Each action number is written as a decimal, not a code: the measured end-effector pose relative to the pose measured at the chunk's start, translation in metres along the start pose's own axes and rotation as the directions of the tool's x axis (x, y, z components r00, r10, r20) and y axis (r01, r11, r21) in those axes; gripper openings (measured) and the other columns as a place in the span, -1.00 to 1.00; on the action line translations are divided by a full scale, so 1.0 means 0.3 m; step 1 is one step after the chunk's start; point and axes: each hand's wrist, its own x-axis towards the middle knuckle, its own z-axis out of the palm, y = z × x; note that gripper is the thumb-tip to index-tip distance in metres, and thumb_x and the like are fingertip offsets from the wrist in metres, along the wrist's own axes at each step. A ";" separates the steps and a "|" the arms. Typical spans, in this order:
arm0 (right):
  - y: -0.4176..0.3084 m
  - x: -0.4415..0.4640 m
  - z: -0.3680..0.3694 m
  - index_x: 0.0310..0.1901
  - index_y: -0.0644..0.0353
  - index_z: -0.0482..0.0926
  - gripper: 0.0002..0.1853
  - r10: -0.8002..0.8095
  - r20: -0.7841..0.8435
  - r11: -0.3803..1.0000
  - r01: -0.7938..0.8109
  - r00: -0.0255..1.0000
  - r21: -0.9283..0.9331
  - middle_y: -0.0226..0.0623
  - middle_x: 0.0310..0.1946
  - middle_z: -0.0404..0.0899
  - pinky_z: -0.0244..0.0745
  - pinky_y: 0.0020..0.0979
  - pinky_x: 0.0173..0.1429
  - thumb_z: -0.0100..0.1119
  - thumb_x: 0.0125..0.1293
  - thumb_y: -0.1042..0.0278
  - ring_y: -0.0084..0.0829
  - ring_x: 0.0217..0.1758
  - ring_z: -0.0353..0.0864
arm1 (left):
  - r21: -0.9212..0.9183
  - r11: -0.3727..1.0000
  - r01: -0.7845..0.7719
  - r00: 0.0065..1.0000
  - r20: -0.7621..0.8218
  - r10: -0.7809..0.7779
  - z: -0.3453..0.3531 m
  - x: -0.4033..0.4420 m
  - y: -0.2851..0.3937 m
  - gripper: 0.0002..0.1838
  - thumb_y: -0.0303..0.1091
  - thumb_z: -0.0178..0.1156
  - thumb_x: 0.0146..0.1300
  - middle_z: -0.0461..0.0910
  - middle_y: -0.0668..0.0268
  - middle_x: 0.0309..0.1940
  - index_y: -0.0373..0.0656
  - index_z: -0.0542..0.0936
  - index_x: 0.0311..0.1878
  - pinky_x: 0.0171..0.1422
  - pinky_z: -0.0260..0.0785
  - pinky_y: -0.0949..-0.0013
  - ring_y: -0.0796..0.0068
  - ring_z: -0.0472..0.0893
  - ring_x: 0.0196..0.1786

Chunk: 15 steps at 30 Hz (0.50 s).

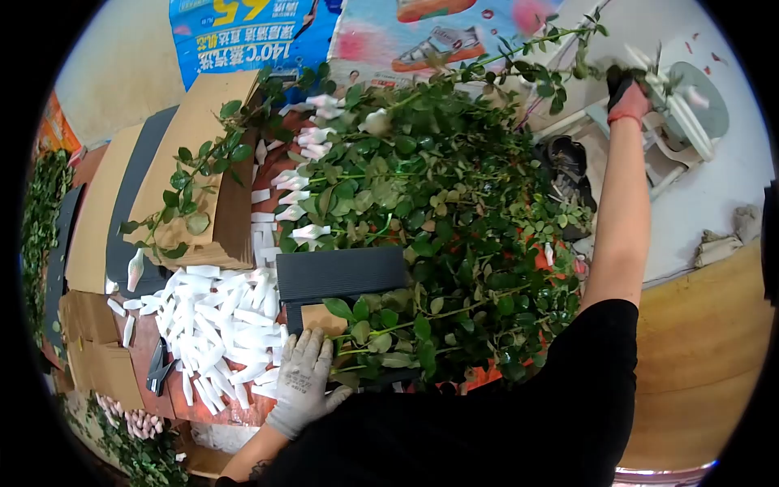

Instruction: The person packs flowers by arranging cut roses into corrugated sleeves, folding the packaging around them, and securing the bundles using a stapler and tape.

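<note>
The left hand (305,383), in a whitish glove, lies open with fingers extended, at the near end of a brown card (323,319) and beside the heap of white sleeves (223,321). The right hand (629,99), in a dark glove with a red cuff, is reached out beyond the foliage, beside a white chair (686,122); whether it grips anything cannot be determined.

Leafy rose stems (454,174) cover the middle of the reddish table (146,334), buds mostly toward the left. Several buds (292,196) there sit in white sleeves. A dark ridged board (341,273) lies on the table above the brown card.

Containers: an open cardboard box (209,463) below the table edge holds whitish, translucent material, its exact nature unclear. An opened brown carton (99,349) stands at the left; its contents cannot be made out. Behind the sleeves is a cardboard stack (195,183), with one leafy stem (191,178) across it. A black stapler (160,369) lies between carton and sleeves.
</note>
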 end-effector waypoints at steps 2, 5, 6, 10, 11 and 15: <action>-0.028 -0.085 0.174 0.00 0.25 0.55 -0.64 0.525 0.161 0.380 -0.399 0.836 0.834 -0.14 0.05 0.54 0.40 -0.35 0.12 0.10 0.18 0.29 -0.31 0.08 0.52 | 0.001 1.000 -0.016 1.000 -0.017 0.016 0.005 -0.007 0.000 -0.13 0.06 0.35 -0.08 0.28 -0.13 0.25 -0.39 0.35 0.19 0.47 -0.10 -0.11 -0.12 0.21 0.36; 0.017 -0.097 0.231 0.05 0.30 0.51 -0.61 0.535 0.617 -0.697 -0.111 0.577 0.708 -0.11 0.12 0.50 0.41 -0.40 0.09 0.07 0.22 0.29 -0.29 0.07 0.52 | 0.019 1.000 -0.003 1.000 -0.016 0.003 -0.007 0.007 0.009 -0.15 0.06 0.34 -0.07 0.28 -0.14 0.25 -0.40 0.37 0.17 0.47 -0.09 -0.09 -0.10 0.21 0.36; 0.063 -0.104 0.141 0.04 0.32 0.51 -0.60 0.653 0.559 -0.500 -0.263 0.511 0.825 -0.10 0.06 0.54 0.39 -0.38 0.11 0.10 0.18 0.33 -0.26 0.04 0.54 | 0.019 1.000 -0.003 1.000 -0.019 0.003 -0.011 0.007 0.010 -0.15 0.06 0.34 -0.06 0.28 -0.14 0.25 -0.41 0.37 0.17 0.46 -0.08 -0.10 -0.11 0.21 0.36; 0.176 -0.120 0.112 -0.12 0.31 0.58 -0.62 0.802 0.194 0.192 -0.551 0.565 0.812 -0.04 -0.10 0.61 0.40 -0.18 0.11 0.13 0.10 0.21 -0.08 0.02 0.55 | 0.030 0.999 -0.017 0.999 -0.027 0.018 -0.001 -0.006 0.006 -0.16 0.07 0.32 -0.05 0.29 -0.14 0.25 -0.42 0.37 0.17 0.45 -0.06 -0.12 -0.12 0.22 0.35; 0.195 -0.116 0.023 -0.12 0.29 0.58 -0.63 0.748 0.151 0.322 -0.552 0.647 0.770 -0.04 -0.14 0.62 0.37 -0.16 0.14 0.12 0.12 0.20 -0.05 0.00 0.55 | 0.018 1.000 -0.009 1.000 -0.023 0.009 -0.003 -0.001 0.006 -0.16 0.07 0.32 -0.05 0.29 -0.14 0.25 -0.42 0.37 0.17 0.45 -0.06 -0.12 -0.12 0.22 0.35; 0.081 -0.254 -0.256 -0.03 0.14 0.57 -0.68 0.110 -0.112 0.804 -0.022 0.988 0.594 -0.11 -0.07 0.59 0.38 -0.18 0.14 0.10 0.24 0.20 -0.09 0.01 0.55 | -0.009 1.000 -0.028 0.991 -0.131 0.027 0.006 -0.013 -0.004 -0.22 0.05 0.28 0.00 0.33 -0.12 0.21 -0.42 0.40 0.14 0.44 -0.02 -0.08 -0.08 0.26 0.32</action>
